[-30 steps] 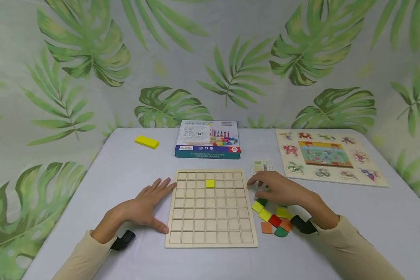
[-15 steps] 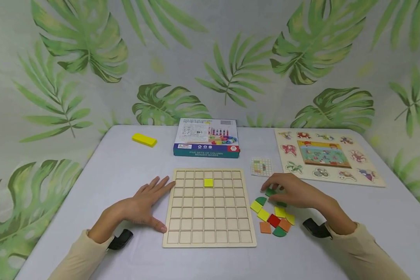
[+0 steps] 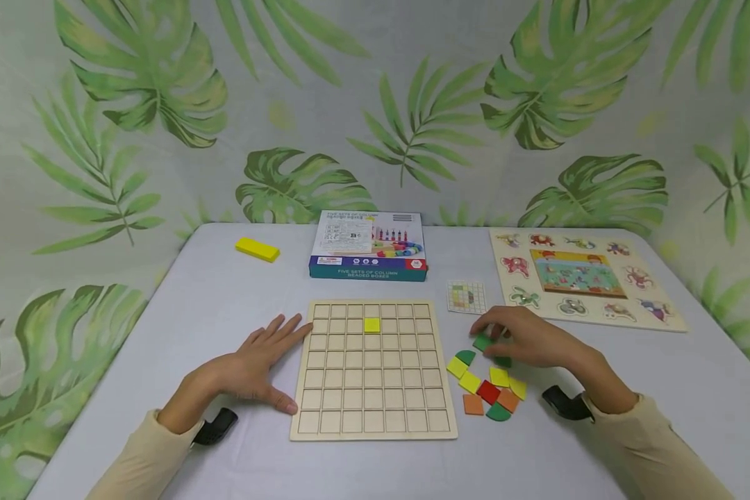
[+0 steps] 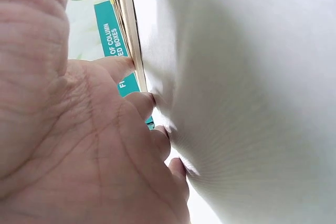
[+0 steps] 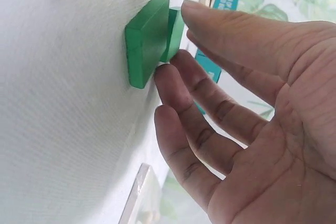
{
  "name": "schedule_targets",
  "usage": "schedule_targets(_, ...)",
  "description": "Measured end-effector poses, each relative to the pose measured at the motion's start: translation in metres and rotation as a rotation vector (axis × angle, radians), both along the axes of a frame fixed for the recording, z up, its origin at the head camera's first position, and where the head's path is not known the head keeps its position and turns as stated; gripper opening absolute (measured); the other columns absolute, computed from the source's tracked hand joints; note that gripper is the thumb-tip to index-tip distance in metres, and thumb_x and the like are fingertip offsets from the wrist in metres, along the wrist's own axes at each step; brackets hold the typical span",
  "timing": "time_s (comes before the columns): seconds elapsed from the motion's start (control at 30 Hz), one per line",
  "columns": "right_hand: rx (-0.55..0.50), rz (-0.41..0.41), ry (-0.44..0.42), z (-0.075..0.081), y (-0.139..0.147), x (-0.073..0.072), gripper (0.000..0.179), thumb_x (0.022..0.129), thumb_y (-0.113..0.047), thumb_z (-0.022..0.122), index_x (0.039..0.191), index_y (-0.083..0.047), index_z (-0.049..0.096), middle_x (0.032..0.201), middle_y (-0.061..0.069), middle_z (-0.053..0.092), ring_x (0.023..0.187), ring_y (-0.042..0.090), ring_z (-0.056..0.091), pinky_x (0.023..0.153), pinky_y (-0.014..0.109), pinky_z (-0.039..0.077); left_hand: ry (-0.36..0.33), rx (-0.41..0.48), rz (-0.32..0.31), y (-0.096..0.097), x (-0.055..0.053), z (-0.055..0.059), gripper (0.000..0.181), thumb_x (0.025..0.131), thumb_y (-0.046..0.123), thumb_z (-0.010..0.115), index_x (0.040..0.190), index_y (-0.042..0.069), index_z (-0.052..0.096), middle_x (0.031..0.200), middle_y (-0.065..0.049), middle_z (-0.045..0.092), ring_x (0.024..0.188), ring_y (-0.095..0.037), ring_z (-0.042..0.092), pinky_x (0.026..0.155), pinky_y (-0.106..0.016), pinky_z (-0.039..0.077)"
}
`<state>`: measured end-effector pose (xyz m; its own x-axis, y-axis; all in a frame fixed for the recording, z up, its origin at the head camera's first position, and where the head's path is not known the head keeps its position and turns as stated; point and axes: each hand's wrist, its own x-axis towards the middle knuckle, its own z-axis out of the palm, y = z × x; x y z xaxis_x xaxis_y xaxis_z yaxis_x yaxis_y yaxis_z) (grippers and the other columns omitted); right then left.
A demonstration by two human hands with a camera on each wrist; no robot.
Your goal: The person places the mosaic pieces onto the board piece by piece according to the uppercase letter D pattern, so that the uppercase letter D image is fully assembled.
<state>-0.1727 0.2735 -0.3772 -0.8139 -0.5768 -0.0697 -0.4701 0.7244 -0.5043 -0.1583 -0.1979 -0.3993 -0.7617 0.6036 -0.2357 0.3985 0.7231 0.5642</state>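
A square wooden grid board [image 3: 375, 378] lies in front of me, with one yellow square tile [image 3: 371, 325] in its second row. My left hand [image 3: 250, 371] is spread along the board's left side, its index finger and thumb touching the edge; in the left wrist view the fingertips meet the board's side [image 4: 126, 30] and the cloth. Right of the board, my right hand [image 3: 531, 337] has loosely bent fingers over a green tile [image 3: 482, 341], thumb and index finger on either side of it. In the right wrist view another green piece [image 5: 148, 43] stands nearer the camera.
Several loose pieces lie below the right hand, among them a red tile [image 3: 489, 392], an orange tile [image 3: 473, 405] and a green quarter-circle [image 3: 498, 412]. Behind are a pattern card [image 3: 467, 296], a boxed bead set [image 3: 367, 246], a picture puzzle [image 3: 656, 295] and a yellow block [image 3: 257, 249].
My right hand has moved right and back from the board's edge to the green tile, uncovering the pattern card. The left hand stays at the board; the view has shifted slightly.
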Motion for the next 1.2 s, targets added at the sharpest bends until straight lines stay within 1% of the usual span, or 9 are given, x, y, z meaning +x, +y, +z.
schedule_targets(0.2, -0.009, -0.009, -0.023, 0.002, 0.000, -0.002, 0.025, 0.088, -0.010, 0.076, 0.112, -0.013, 0.072, 0.109, 0.000, 0.069, 0.091, 0.018, 0.063, 0.080, 0.030, 0.055, -0.001, -0.004, -0.005, 0.001, -0.002, -0.002, 0.128, 0.066, 0.055, 0.088, 0.161, 0.011, 0.015, 0.168, -0.019, 0.004, 0.153, -0.046, -0.006, 0.117, -0.068, 0.001)
schedule_targets(0.47, -0.001, -0.017, -0.025, 0.000, 0.002, -0.006, 0.023, 0.087, -0.007, 0.076, 0.109, -0.014, 0.073, 0.106, 0.000, 0.068, 0.089, 0.018, 0.061, 0.077, 0.029, 0.053, -0.006, 0.006, -0.002, 0.001, -0.004, -0.003, 0.129, 0.065, 0.055, 0.089, 0.161, 0.012, 0.015, 0.169, -0.018, 0.003, 0.153, -0.045, -0.008, 0.118, -0.068, 0.000)
schedule_targets(0.6, 0.011, -0.035, -0.040, -0.002, 0.002, -0.007, 0.020, 0.087, -0.009, 0.077, 0.106, -0.015, 0.073, 0.102, -0.001, 0.065, 0.085, 0.014, 0.058, 0.075, 0.026, 0.052, 0.002, 0.010, -0.014, 0.001, -0.005, -0.002, 0.129, 0.065, 0.056, 0.088, 0.161, 0.011, 0.015, 0.168, -0.019, 0.004, 0.153, -0.046, -0.007, 0.117, -0.068, 0.001)
schedule_targets(0.7, 0.020, -0.031, -0.039, -0.002, 0.003, -0.007, 0.017, 0.087, -0.011, 0.077, 0.102, -0.016, 0.073, 0.097, -0.002, 0.063, 0.082, 0.010, 0.057, 0.074, 0.025, 0.052, 0.016, 0.001, -0.022, 0.001, -0.005, -0.002, 0.128, 0.066, 0.057, 0.088, 0.161, 0.011, 0.016, 0.168, -0.020, 0.005, 0.153, -0.047, -0.006, 0.117, -0.069, 0.002)
schedule_targets(0.83, 0.012, -0.014, -0.027, -0.002, 0.004, -0.007, 0.014, 0.087, -0.010, 0.077, 0.098, -0.019, 0.073, 0.094, -0.003, 0.063, 0.082, 0.008, 0.058, 0.075, 0.025, 0.053, 0.013, -0.004, -0.016, 0.000, -0.005, 0.000, 0.129, 0.065, 0.057, 0.088, 0.161, 0.011, 0.016, 0.168, -0.019, 0.006, 0.153, -0.046, -0.006, 0.117, -0.068, 0.002)
schedule_targets(1.0, -0.001, 0.028, -0.027, 0.000, 0.004, -0.008, 0.013, 0.089, -0.008, 0.074, 0.098, -0.018, 0.073, 0.097, -0.003, 0.065, 0.084, 0.008, 0.061, 0.075, 0.024, 0.054, 0.007, -0.009, -0.010, 0.000, -0.003, 0.000, 0.129, 0.064, 0.057, 0.089, 0.161, 0.010, 0.017, 0.168, -0.018, 0.006, 0.153, -0.046, -0.005, 0.117, -0.068, 0.002)
schedule_targets(1.1, 0.009, 0.058, -0.037, 0.005, -0.001, -0.010, 0.012, 0.091, -0.007, 0.071, 0.099, -0.016, 0.073, 0.097, -0.004, 0.068, 0.084, 0.009, 0.062, 0.075, 0.024, 0.054, 0.010, -0.013, -0.015, 0.000, -0.002, -0.001, 0.129, 0.065, 0.057, 0.088, 0.161, 0.010, 0.017, 0.168, -0.019, 0.007, 0.153, -0.047, -0.005, 0.117, -0.069, 0.003)
schedule_targets(1.2, 0.018, 0.083, -0.045, 0.014, -0.008, -0.014, 0.011, 0.093, -0.004, 0.068, 0.100, -0.013, 0.072, 0.097, -0.003, 0.070, 0.085, 0.010, 0.064, 0.076, 0.026, 0.055, 0.011, -0.009, -0.016, -0.001, -0.002, -0.001, 0.129, 0.065, 0.058, 0.088, 0.161, 0.010, 0.017, 0.168, -0.019, 0.006, 0.153, -0.047, -0.005, 0.117, -0.069, 0.003)
